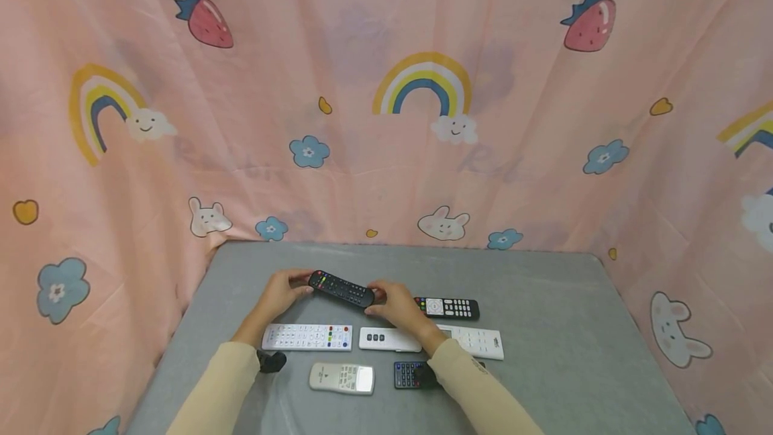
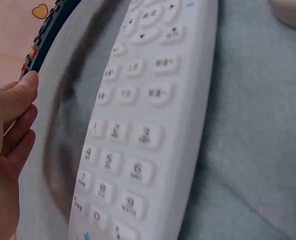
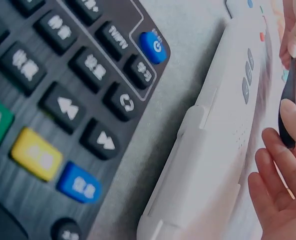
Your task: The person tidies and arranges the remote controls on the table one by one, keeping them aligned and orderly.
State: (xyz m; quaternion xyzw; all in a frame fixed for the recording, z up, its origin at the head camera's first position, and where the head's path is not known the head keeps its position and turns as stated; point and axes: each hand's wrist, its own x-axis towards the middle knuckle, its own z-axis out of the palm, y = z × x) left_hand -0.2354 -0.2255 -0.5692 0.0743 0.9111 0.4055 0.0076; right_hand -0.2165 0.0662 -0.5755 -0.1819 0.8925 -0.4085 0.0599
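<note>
Black remote control (image 1: pixel 341 288), one, slim, with rows of small dark keys and red and yellow marks near the left end. Hangs lifted off the grey tabletop (image 1: pixel 543 388), key side up, slanting down from left to right in the head view, beyond the row of white remotes. Left hand (image 1: pixel 280 294): pinching the left end between thumb and fingers. Right hand (image 1: pixel 395 304): pinching the right end, thumb on top, other fingers loosely spread in the right wrist view. White keypad remote (image 1: pixel 308 337): lying flat near the left wrist, coloured keys toward its right end, numbered keys legible in the left wrist view. White three-button remote (image 1: pixel 386 339): lying just to the right of the keypad piece, partly covered by the right wrist. White remote (image 1: pixel 480 342): to the right of the same wrist, slightly askew, left part hidden. Second black remote (image 1: pixel 455 308): white keys, pale ring, just right of the right hand, left end hidden. Cream remote (image 1: pixel 341 378): front row, small screen at its right end. Dark remote (image 1: pixel 404 374): front row, right of the cream piece and apart from it, partly hidden by the right sleeve (image 1: pixel 477 381). Black wrist device (image 1: pixel 272 361): beside the left sleeve (image 1: pixel 217 381). Pink curtain (image 1: pixel 386 173): hung behind, printed with rainbows, strawberries, flowers and rabbits.
</note>
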